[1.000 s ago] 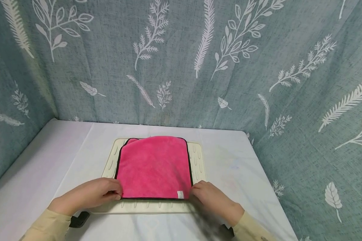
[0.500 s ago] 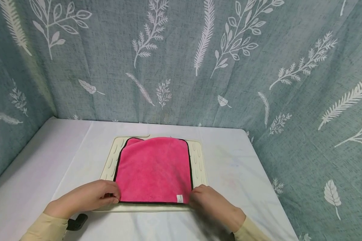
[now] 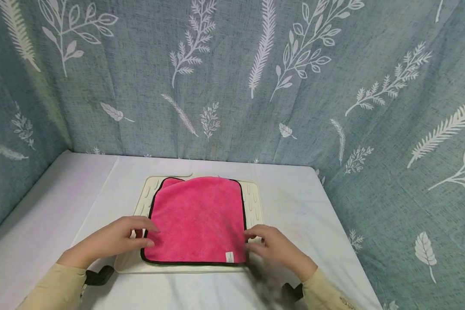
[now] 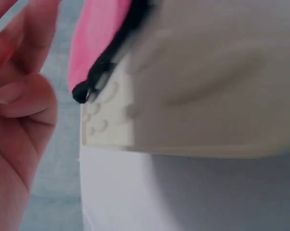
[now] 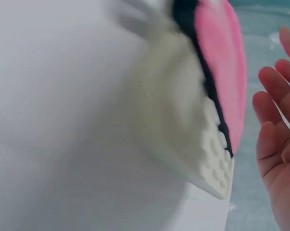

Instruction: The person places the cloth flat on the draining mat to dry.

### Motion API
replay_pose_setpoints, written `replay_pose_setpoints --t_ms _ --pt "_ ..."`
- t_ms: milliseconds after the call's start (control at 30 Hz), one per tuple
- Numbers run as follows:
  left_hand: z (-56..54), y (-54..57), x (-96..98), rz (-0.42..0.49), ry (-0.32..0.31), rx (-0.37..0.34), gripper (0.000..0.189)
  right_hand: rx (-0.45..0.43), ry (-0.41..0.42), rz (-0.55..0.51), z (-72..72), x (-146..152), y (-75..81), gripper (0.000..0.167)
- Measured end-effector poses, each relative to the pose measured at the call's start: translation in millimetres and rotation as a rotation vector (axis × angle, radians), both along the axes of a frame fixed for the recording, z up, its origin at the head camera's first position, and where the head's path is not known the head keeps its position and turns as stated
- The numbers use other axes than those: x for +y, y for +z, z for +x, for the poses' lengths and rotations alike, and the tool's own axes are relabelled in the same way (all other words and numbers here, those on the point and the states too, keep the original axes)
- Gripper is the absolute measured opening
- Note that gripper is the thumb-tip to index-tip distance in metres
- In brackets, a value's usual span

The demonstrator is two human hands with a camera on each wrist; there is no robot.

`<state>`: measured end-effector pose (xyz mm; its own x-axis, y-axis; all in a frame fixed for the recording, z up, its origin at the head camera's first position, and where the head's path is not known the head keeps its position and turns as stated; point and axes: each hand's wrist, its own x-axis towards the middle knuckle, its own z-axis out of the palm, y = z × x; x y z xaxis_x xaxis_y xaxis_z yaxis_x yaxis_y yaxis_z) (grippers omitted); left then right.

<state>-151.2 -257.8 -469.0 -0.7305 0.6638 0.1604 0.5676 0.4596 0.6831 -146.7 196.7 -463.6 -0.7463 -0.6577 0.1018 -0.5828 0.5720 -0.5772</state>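
Observation:
A pink cloth [image 3: 197,219] with black edging and a small white tag lies spread over a cream ribbed mat [image 3: 190,268]. Its far edge is uneven, with a fold at the far left corner. My left hand [image 3: 118,237] hovers at the cloth's left edge, thumb and fingers apart and nothing between them. On the opposite side my right hand [image 3: 279,249] is at the cloth's right edge, its fingers spread from the thumb and holding nothing. Both wrist views show the fingers loosely bent beside the cloth's black border.
The mat rests on a table with a white cover [image 3: 294,206]. Grey-green curtains [image 3: 232,125] with white leaf prints hang behind and along both sides. A black strap piece [image 3: 99,275] sits by the left wrist, another [image 3: 292,292] by the right.
Both hands have let go of the cloth's near corners and opened, lifting slightly away. Earlier, the cloth's near edge was drawn a little toward the person.

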Motion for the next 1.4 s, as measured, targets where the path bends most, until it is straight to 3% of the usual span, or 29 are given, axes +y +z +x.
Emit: replay_pose_setpoints --t_ms 133,300,400,533,900,1200,1400 --pt "-23.2 6.1 -5.5 0.064 0.135 -0.017 0.033 -0.090 -0.112 -0.115 -29.9 0.0 9.1 0.038" --pt "-53.6 9.1 -13.6 0.109 0.283 -0.140 0.042 -0.180 -0.231 -0.193 -67.4 -1.1 10.5 0.041" --pt "-70.8 6.9 -18.5 0.147 0.351 -0.200 0.046 -0.218 -0.269 -0.247 -87.7 -2.2 8.4 0.044" --pt "-88.9 1.8 -22.8 0.173 0.405 -0.224 0.049 -0.240 -0.304 -0.264 -111.4 -4.2 2.3 0.046" --pt "-125.9 0.7 -18.1 0.109 0.417 -0.248 0.053 -0.274 -0.356 -0.217 -156.0 -11.3 -12.9 0.042" --pt "-149.2 0.6 -3.3 -0.020 0.379 -0.265 0.050 -0.257 -0.394 -0.118 -172.9 -19.9 -22.8 0.033" --pt "-161.3 -2.8 4.5 -0.118 0.387 -0.194 0.037 -0.215 -0.414 -0.038 -181.3 -31.8 -20.4 0.028"
